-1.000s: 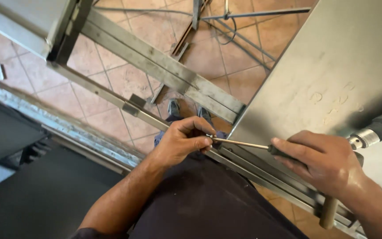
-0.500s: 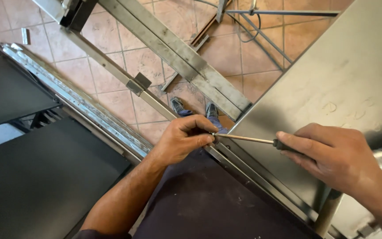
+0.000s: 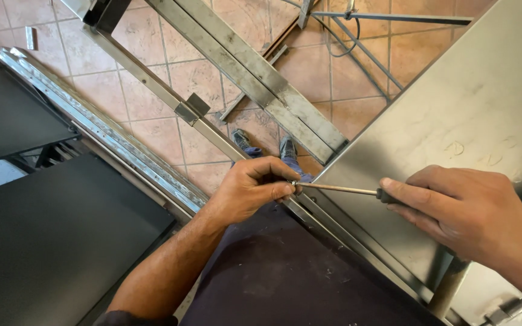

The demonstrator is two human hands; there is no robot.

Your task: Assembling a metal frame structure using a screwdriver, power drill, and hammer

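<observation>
Left hand, near frame centre, is closed in a pinch, its fingertips gripping the tip of a screwdriver. Right hand, at 3 o'clock from the left, is closed around the dark handle; the index finger lies along it. The thin metal shaft runs nearly level between both hands, above the edge of a stainless steel worktop that fills the frame from 1 to 4 o'clock. The sheet surface is dull and carries faint smudges. A round leg shows below the right hand at 5 o'clock. Metal frame bars cross from 11 o'clock towards centre. The floor is terracotta tile with pale grout; cables and rods lie on it at 12 o'clock. Dark flat panels occupy 8 to 9 o'clock. Two shoes stand on the tiles just above the left hand.
</observation>
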